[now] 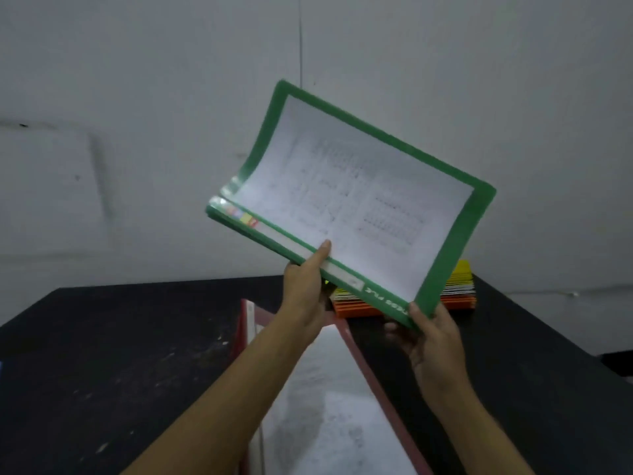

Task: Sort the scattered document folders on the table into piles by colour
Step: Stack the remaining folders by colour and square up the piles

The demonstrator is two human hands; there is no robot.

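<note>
Above the black table point(102, 354), left hand point(305, 296) and right hand point(431, 341) each pinch the lower edge of a raised green plastic folder point(346, 200), seemingly mid-sort, which next needs a green spot apart from the orange-and-yellow folder stack point(459, 289).

Glossy plastic, matt paper, scuffed dark surface

The green folder point(445, 255) has a shiny clear plastic cover over matt white printed paper point(359, 200); the red folder point(363, 368) looks alike; the black surface point(120, 354) is matt, scratched and smeared.
</note>
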